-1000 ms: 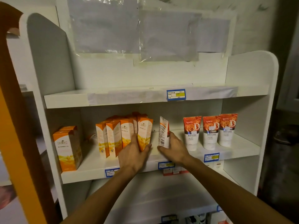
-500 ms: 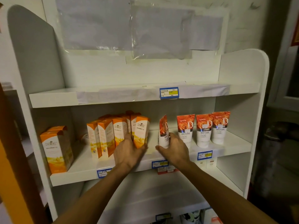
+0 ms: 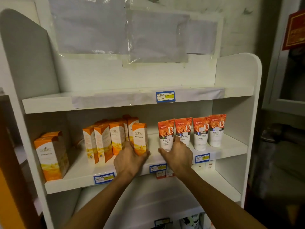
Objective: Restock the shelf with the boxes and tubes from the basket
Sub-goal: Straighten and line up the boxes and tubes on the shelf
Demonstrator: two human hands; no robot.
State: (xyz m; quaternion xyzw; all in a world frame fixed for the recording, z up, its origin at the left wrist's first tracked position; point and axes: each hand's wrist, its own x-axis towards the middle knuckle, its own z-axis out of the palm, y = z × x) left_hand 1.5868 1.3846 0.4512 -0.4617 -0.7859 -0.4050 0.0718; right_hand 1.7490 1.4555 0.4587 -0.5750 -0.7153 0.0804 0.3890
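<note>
While the left hand (image 3: 130,160) grips an orange box (image 3: 140,138) upright, the right hand (image 3: 177,156) clasps the leftmost tube (image 3: 165,134), aligning both in shelf (image 3: 231,152) rows.

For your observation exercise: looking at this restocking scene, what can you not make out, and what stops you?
1. Basket: not in the head view at all.
2. Foot of the leftmost tube: behind the right hand.
3. Foot of the front box: covered by the left hand.
4. Price label writing: too small.
5. Bottom shelf goods: cut off by the lower edge.
</note>
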